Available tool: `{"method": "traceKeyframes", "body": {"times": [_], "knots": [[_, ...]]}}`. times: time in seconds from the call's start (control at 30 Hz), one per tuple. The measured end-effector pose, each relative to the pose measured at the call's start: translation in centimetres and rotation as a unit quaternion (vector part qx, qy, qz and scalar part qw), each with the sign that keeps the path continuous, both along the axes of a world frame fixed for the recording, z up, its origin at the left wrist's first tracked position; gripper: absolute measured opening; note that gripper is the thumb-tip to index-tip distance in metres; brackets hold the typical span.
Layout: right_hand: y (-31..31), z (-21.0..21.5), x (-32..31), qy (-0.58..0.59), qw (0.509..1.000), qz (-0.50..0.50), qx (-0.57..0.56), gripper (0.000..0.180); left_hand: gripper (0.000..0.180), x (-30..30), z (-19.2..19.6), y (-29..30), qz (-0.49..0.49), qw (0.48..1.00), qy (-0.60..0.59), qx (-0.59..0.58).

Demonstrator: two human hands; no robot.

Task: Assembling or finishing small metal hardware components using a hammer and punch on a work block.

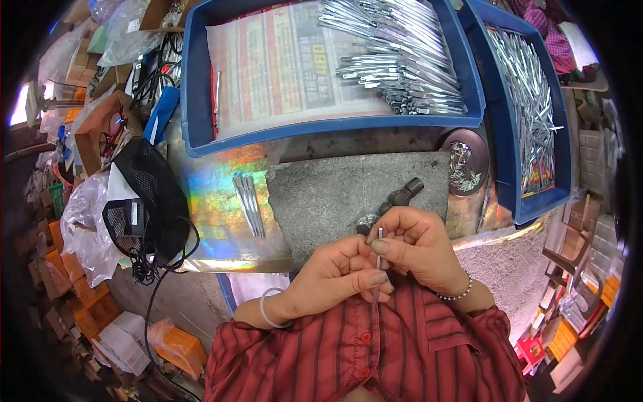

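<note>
My left hand point(335, 271) and my right hand point(415, 244) meet close to my chest, both pinching one thin metal tool point(379, 236) that stands upright between the fingers. Its lower end pokes out below my left thumb. Just beyond my hands a small dark hammer point(402, 197) lies on a grey stone slab point(321, 194). Three similar metal tools point(249, 204) lie side by side on a shiny rainbow-coloured sheet point(214, 201) to the left of the slab.
A blue tray point(201, 127) lined with newspaper holds a heap of finished metal tools point(402, 60). A second blue tray point(509, 167) at right is full of plain metal rods point(532, 107). A round metal dish point(467, 164), a black mesh bag point(151, 194) and boxes surround the bench.
</note>
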State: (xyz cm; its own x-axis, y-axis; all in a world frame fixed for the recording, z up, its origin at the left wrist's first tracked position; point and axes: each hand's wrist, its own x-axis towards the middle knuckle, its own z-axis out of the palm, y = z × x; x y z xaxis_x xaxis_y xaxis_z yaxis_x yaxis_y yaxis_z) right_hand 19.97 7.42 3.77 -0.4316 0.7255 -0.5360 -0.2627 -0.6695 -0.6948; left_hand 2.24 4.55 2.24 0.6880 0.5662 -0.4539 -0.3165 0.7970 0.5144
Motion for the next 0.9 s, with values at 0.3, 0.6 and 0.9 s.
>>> {"method": "traceKeyframes", "body": {"times": [0.3, 0.6, 0.9], "knots": [[-0.2, 0.0, -0.2, -0.004, 1.0, 0.004, 0.005, 0.012, 0.023, -0.1, -0.1, -0.2, -0.003, 1.0, 0.0, 0.001], [-0.2, 0.0, 0.1, 0.012, 0.999, 0.029, -0.012, 0.012, 0.022, -0.3, -0.1, -0.3, -0.004, 1.0, 0.005, 0.006], [-0.8, 0.4, -0.7, -0.011, 1.0, 0.008, 0.002, 0.011, 0.022, -0.5, -0.1, -1.0, -0.004, 1.0, -0.003, 0.01]]}}
